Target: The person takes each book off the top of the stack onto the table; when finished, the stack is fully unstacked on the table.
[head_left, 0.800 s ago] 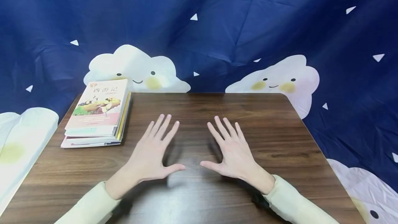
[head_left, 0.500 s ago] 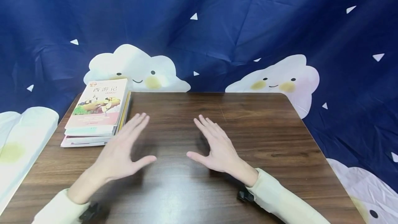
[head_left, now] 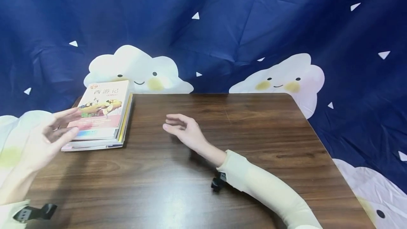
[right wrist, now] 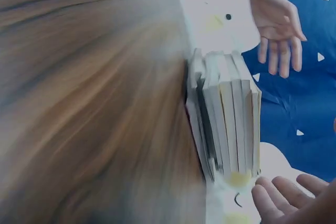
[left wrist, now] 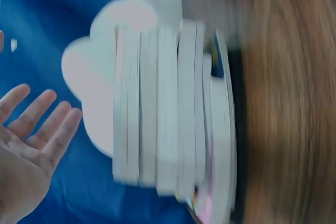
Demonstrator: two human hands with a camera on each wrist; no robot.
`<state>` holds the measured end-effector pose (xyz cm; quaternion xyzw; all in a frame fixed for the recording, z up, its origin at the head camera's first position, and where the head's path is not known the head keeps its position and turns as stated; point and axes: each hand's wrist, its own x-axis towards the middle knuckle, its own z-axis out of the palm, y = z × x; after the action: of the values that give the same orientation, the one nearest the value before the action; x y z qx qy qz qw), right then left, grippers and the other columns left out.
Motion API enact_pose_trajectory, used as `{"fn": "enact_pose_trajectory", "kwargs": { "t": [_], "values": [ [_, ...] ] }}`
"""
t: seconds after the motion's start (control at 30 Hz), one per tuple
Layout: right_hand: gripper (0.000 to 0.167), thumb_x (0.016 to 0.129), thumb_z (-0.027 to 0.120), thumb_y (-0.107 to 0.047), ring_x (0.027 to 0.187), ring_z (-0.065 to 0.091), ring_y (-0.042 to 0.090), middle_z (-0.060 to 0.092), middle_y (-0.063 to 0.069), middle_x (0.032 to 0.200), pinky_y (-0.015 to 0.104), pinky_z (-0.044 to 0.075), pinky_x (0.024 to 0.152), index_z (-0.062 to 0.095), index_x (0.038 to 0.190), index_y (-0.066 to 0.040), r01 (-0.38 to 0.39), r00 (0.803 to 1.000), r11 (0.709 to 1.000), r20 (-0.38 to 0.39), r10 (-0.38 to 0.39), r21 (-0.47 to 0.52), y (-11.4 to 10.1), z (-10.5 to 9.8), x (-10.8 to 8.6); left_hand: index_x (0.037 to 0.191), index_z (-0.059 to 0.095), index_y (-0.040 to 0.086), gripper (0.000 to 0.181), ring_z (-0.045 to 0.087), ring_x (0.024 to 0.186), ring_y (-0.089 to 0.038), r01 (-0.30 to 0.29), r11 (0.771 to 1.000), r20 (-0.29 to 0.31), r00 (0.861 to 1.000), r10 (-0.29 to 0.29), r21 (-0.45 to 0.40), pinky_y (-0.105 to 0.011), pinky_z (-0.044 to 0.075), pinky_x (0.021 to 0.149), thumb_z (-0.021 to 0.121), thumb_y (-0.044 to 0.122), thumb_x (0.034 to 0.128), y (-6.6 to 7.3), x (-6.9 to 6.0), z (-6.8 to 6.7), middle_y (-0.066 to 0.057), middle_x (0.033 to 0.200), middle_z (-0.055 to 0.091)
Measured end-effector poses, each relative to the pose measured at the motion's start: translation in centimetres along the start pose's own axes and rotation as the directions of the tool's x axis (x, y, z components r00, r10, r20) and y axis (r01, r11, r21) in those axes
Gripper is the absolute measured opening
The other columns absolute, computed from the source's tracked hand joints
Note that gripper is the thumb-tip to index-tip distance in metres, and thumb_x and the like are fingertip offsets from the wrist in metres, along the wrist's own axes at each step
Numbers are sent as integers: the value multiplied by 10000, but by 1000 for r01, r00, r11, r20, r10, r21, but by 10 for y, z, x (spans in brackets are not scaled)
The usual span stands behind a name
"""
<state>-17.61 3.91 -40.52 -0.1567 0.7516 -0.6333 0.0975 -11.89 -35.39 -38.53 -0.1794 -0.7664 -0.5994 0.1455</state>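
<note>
A stack of several books [head_left: 119, 130] lies on the table's far left. Its top book [head_left: 103, 109] has a pink and white cover with a cartoon picture and Chinese characters. My left hand [head_left: 39, 147] is raised just left of the stack, and in the head view its fingers overlap the top book's left edge. The left wrist view has this hand [left wrist: 26, 156] apart from the page edges, fingers loosely spread. To the stack's right, above the table, my right hand [head_left: 190, 133] points left with relaxed fingers. Neither hand holds anything.
The brown wooden table [head_left: 238, 133] has rounded far corners. Behind it hangs a dark blue curtain [head_left: 222, 38] printed with white clouds and triangles. A small black camera [head_left: 217, 182] is strapped under the right sleeve, another [head_left: 36, 212] at the left.
Both hands have moved left from the table's middle. The left has swung out past the stack, while the right has come nearer to the stack and turned its fingers leftward.
</note>
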Motion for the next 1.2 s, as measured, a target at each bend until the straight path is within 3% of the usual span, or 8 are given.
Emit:
{"fn": "enact_pose_trajectory", "kwargs": {
  "t": [0.13,0.3,0.53,0.73,0.83,1.03,1.2],
  "values": [
    [416,973,767,-241,1052,789,260,775,155,1249,335,653,886,691,1353,-88,-139,990,973,35,134,184,-5,19,22,1454,565,-59,529,720,1134,28,20,996,-55,998,-25,-86,-55,532,902,530,-233,955,-18,-1,-31,94,1302,753],
    [360,958,787,-200,1008,795,365,796,164,1173,374,668,831,716,1286,-70,-237,972,917,86,221,322,-11,47,47,1439,563,-72,489,762,1065,-25,29,974,-48,998,-40,-225,-122,593,845,468,-238,989,-41,-5,-60,38,1263,774],
    [297,949,796,-161,836,801,227,774,238,1181,335,670,783,741,1217,-46,-299,954,866,110,279,400,-11,80,77,1414,619,43,443,789,952,-55,180,948,-19,981,-191,-264,-157,612,798,474,-150,1042,-76,-14,-86,56,1178,799],
    [216,933,808,-137,1040,779,416,762,271,1173,328,670,754,770,1129,-55,-299,952,852,74,296,429,-10,104,95,1409,642,119,443,780,963,-51,261,925,56,965,-256,-276,-168,613,802,451,-98,1073,-85,-15,-84,82,1181,796],
    [169,927,814,-134,1051,771,434,795,231,1059,341,671,750,779,1073,-59,-303,949,852,50,313,426,-12,115,101,1378,677,128,442,763,949,-44,283,911,56,958,-280,-299,-179,614,787,445,-97,1075,-88,-15,-80,94,1175,788],
    [151,901,838,-121,810,798,343,760,89,792,381,673,730,745,1002,-58,-294,942,863,-27,334,410,-16,132,112,1326,714,128,416,745,985,-9,291,913,57,956,-288,-286,-186,620,766,483,-96,1062,-91,-14,-73,120,1201,773],
    [199,881,827,-23,664,723,203,772,183,826,384,674,737,721,1049,-21,-303,935,850,-39,353,430,-16,136,123,1291,732,139,408,749,996,-3,294,912,73,956,-285,-287,-181,620,770,497,-98,1056,-91,-12,-72,127,1201,776]
  ]
}}
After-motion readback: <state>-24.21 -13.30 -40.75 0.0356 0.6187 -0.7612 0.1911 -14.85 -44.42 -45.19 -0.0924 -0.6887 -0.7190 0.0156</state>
